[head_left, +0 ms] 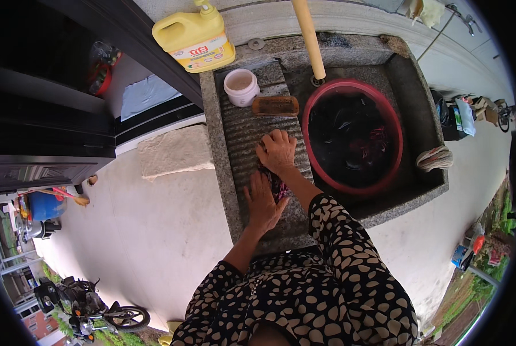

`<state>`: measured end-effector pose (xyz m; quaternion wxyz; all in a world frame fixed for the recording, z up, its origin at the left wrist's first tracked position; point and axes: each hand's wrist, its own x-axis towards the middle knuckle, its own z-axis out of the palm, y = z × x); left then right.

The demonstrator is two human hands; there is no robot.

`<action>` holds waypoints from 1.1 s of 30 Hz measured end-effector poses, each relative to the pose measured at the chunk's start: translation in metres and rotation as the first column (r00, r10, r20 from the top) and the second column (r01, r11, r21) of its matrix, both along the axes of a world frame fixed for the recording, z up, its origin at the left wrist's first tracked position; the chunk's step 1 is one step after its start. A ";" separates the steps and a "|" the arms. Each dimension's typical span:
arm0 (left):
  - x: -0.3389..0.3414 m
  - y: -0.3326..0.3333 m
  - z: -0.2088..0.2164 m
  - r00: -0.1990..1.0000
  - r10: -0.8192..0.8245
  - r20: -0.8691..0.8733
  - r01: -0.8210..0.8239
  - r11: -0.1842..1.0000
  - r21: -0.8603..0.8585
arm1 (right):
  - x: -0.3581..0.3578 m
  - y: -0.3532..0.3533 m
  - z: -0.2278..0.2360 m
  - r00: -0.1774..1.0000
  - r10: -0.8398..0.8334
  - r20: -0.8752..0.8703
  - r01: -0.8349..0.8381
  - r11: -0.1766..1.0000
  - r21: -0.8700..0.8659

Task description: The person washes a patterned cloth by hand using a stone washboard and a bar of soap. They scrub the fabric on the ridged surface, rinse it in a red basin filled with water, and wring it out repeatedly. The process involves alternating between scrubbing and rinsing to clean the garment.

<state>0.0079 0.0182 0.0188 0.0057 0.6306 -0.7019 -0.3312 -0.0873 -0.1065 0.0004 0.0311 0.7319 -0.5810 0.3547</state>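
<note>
A dark wet cloth with pinkish-purple patches (279,185) lies bunched on the ridged stone washboard (240,153), mostly covered by my hands. My left hand (262,202) holds it down on the near side, fingers forward and thumb out to the right. Just beyond, my right hand (278,151) is closed over the cloth's far end with bent fingers. Past the right hand lies a brown scrubbing brush (275,106), its wooden back upward. A pale pink tub (240,87) stands behind the brush, to its left.
Right of the washboard, a red basin (397,130) of dark water and soaking cloth sits in the stone sink (437,155). A pale pipe (309,40) drops to the drain. A yellow detergent jug (194,40) stands at the back left corner. A rag (434,158) hangs over the right rim.
</note>
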 end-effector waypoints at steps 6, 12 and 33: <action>0.019 0.012 -0.009 0.989 -0.134 0.058 0.143 0.971 -0.189 | -0.016 0.091 0.011 0.901 0.411 0.139 -0.433 0.870 0.234; -0.003 0.001 -0.005 0.993 -0.076 0.090 0.082 0.995 -0.060 | 0.007 0.004 0.000 0.997 0.015 -0.071 -0.003 0.984 0.180; 0.017 0.008 -0.021 0.991 -0.111 0.073 0.122 0.978 -0.171 | -0.018 0.098 0.008 0.929 0.284 0.237 -0.354 0.870 0.344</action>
